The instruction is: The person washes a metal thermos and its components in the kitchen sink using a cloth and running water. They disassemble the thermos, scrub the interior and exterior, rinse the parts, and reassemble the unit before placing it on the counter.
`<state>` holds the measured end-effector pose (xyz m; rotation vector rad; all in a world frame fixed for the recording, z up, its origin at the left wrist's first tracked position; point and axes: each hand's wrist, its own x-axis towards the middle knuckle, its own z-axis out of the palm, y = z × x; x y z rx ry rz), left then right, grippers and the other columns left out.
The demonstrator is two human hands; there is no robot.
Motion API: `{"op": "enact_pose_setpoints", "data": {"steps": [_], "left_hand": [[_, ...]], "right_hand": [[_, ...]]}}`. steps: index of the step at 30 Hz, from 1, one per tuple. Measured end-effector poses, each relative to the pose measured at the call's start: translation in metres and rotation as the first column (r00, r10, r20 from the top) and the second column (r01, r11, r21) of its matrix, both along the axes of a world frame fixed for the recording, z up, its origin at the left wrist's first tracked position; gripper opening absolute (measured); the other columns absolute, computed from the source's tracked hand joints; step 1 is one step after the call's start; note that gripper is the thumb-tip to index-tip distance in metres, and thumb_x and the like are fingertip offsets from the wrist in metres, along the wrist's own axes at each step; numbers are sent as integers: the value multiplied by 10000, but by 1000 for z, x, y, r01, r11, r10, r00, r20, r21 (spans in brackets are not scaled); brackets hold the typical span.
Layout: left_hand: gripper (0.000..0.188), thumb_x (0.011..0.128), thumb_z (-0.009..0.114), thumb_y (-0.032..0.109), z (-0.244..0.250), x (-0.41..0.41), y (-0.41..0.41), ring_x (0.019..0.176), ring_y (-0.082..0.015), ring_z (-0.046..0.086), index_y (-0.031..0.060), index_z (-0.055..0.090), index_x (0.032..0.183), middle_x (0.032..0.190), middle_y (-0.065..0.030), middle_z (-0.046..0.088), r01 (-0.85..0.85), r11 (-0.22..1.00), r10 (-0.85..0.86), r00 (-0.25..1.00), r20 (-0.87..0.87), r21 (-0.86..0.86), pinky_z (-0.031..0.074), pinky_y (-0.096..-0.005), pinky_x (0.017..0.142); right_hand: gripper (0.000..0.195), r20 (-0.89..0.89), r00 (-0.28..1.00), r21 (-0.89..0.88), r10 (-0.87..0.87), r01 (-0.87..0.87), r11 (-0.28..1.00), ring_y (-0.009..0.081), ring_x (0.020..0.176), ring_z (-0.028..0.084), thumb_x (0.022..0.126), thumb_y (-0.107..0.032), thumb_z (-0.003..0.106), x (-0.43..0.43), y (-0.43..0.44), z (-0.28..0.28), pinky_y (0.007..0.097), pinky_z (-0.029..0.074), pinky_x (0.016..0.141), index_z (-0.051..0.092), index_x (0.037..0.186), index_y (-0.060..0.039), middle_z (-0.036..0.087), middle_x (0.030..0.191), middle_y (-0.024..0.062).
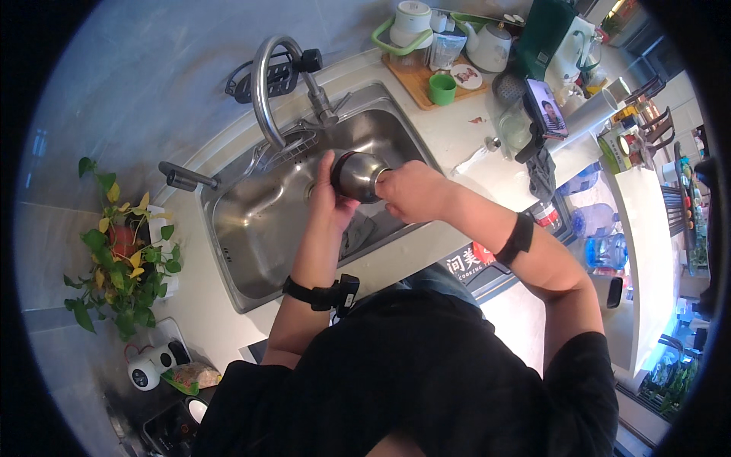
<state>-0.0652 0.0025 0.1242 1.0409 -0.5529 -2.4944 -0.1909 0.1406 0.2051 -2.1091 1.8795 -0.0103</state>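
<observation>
A shiny metal bottle or flask (pixel 358 176) is held tilted above the stainless steel sink (pixel 257 228). My left hand (pixel 330 197) wraps around its body from the left. At its narrow mouth, on the right, my right hand (pixel 408 191) has its fingers curled against the rim; whether anything is between those fingers is hidden. Below, a grey cloth (pixel 358 231) lies in the sink near its front wall. The curved faucet (pixel 264 91) arches over the back of the basin, beside a wire rack (pixel 294 149).
Right of the sink, a wooden board (pixel 420 94) carries a green cup (pixel 442 89). Past it stand a white kettle (pixel 490 45) and a phone (pixel 546 108) on a holder. A potted plant (pixel 123 245) sits left, near a second small tap (pixel 185 176).
</observation>
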Motion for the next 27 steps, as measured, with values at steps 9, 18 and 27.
{"op": "enact_pose_setpoints", "data": {"steps": [9, 18, 27], "left_hand": [[521, 829, 726, 165, 33, -2, -28, 987, -192, 614, 58, 439, 1250, 1107, -74, 590, -301, 876, 168, 922, -348, -377, 537, -343, 841], [405, 789, 774, 284, -44, -24, -21, 880, -175, 637, 112, 561, 1087, 947, -34, 642, -348, 922, 346, 937, -44, -171, 524, -355, 745], [369, 792, 750, 361, -51, 4, -20, 896, -199, 647, 108, 620, 1028, 946, -54, 666, -201, 974, 205, 978, -32, 101, 519, -378, 840]], "right_hand": [[257, -111, 960, -323, -256, 209, 923, 294, 776, 667, 853, -272, 588, 10, -29, -36, 413, 532, 670, 691, 687, -105, 670, 763, 116], [194, 858, 234, 355, -457, 374, 857, 107, 558, 547, 796, -78, 711, -22, -40, -110, 263, 460, 529, 647, 970, -20, 615, 660, 24], [448, 609, 722, 53, -329, 377, 925, 217, 694, 630, 799, -283, 736, 13, -33, -91, 331, 516, 646, 589, 1142, -36, 653, 863, 107]]}}
